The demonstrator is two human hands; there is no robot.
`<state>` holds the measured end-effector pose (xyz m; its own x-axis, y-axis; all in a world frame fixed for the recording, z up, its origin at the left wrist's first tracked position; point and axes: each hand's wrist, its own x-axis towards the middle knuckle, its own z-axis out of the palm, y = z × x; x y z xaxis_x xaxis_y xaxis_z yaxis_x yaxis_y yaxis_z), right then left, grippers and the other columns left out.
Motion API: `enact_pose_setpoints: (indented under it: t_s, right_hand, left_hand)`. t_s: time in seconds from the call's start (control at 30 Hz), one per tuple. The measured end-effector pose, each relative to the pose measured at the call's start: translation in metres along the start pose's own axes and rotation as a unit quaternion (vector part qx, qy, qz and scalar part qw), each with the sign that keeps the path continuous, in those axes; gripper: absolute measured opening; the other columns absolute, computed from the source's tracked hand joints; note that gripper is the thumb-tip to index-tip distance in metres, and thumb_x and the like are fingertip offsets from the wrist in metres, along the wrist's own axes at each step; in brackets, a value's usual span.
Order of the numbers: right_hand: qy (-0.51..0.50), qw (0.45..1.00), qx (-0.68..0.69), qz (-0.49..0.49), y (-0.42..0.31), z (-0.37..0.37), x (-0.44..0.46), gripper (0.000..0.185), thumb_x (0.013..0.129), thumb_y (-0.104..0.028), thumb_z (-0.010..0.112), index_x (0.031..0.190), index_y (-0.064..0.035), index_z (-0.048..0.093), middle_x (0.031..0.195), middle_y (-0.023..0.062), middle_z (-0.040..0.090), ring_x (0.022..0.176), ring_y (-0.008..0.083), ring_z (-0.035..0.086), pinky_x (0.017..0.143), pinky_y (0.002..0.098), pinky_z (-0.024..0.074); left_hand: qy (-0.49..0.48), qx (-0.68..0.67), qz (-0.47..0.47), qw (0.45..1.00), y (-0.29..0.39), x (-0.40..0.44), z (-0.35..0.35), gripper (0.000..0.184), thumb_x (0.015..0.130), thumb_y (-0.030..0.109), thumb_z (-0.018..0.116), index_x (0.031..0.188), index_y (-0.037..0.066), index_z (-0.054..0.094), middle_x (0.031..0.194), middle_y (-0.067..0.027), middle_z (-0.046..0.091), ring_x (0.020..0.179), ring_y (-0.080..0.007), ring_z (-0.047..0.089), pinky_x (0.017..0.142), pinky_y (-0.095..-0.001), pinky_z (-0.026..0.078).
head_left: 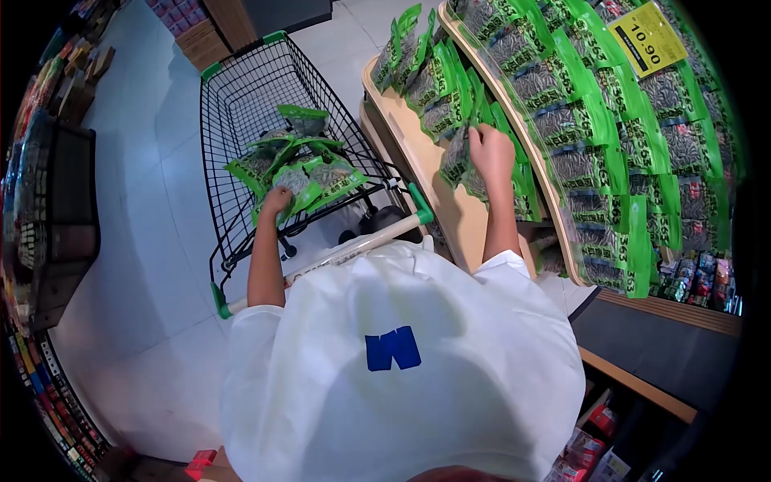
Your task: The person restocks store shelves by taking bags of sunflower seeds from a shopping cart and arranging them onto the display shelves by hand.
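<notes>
My left hand (278,199) is closed on the edge of a green bag (294,186) inside the black wire shopping cart (241,84). Several more green bags with clear windows lie heaped around it in the cart. At the wooden shelf (409,132), my right hand (491,153) grips the top of another green bag (456,161), which hangs below the fingers at the front of a row of similar bags. Part of the right fingers is hidden behind the back of the hand.
A higher shelf tier at the right holds rows of green bags (578,169) under a yellow price sign (648,40). The cart's handle (361,245) crosses in front of my body. A dark display stand (68,185) is on the left.
</notes>
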<state>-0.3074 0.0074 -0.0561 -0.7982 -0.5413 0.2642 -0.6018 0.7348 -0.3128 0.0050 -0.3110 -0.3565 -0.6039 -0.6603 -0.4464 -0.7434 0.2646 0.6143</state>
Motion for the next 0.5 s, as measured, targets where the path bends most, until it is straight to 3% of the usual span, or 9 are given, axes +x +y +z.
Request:
enact_pose_setpoints:
  t_s: [0.1,0.17,0.23,0.37,0.4,0.5]
  right_hand:
    - [0.008,0.985,0.15,-0.086,-0.047,-0.031,-0.004,0.023,0.077,-0.023,0.055,0.071,-0.0009,0.06,0.062,0.0187,0.056,0.056,0.0339,0.055,0.052,0.0405,0.0424]
    - [0.007,0.943,0.317,-0.106,-0.069,-0.025,-0.006,0.025,0.079,-0.019,0.058,0.068,0.0032,0.054,0.048,0.0077,0.043,0.044,0.0136,0.038,0.044,0.0282,0.0324]
    - [0.014,0.915,0.367,-0.166,-0.081,0.007,-0.006,0.023,0.08,-0.017,0.059,0.072,0.0042,0.056,0.051,0.0039,0.044,0.049,0.0067,0.039,0.044,0.0253,0.0319]
    - [-0.183,0.857,0.471,-0.099,-0.098,0.05,-0.021,0.022,0.083,-0.018,0.056,0.082,0.0041,0.06,0.065,0.0018,0.056,0.056,0.0054,0.045,0.051,0.0226,0.0372]
    - [-0.212,0.827,0.512,-0.095,-0.098,0.069,-0.028,0.023,0.085,-0.017,0.054,0.086,0.0047,0.061,0.071,0.0029,0.06,0.061,0.0065,0.052,0.057,0.0217,0.0424]
    - [-0.288,0.815,0.497,-0.068,-0.086,0.09,-0.033,0.024,0.083,-0.021,0.055,0.085,0.0027,0.062,0.063,0.0051,0.059,0.055,0.0079,0.049,0.053,0.024,0.0403]
  left_hand:
    - [0.003,0.005,-0.004,1.0,0.004,0.0,-0.005,0.035,0.072,0.03,0.054,0.089,0.001,0.062,0.087,-0.0183,0.062,0.083,-0.0318,0.059,0.074,-0.0372,0.045]
    - [0.006,0.002,-0.009,1.0,0.011,-0.005,-0.009,0.035,0.073,0.03,0.053,0.09,0.001,0.061,0.087,-0.0182,0.062,0.083,-0.0317,0.059,0.074,-0.0368,0.045]
    - [0.152,-0.076,0.035,0.985,0.028,-0.021,-0.018,0.035,0.077,0.03,0.052,0.093,0.0,0.06,0.085,-0.0174,0.062,0.081,-0.0312,0.059,0.073,-0.0364,0.045]
    - [0.19,-0.074,0.032,0.979,0.028,-0.015,-0.022,0.038,0.081,0.033,0.05,0.096,-0.001,0.058,0.085,-0.0163,0.062,0.08,-0.029,0.059,0.071,-0.0352,0.044]
    - [0.203,-0.132,0.018,0.97,0.022,-0.009,-0.021,0.04,0.081,0.035,0.049,0.097,-0.001,0.057,0.084,-0.0155,0.061,0.078,-0.027,0.058,0.071,-0.0343,0.043]
    - [0.249,-0.217,-0.023,0.944,0.025,-0.017,-0.024,0.044,0.083,0.039,0.048,0.098,-0.001,0.056,0.082,-0.0124,0.059,0.076,-0.0226,0.055,0.071,-0.0315,0.041]
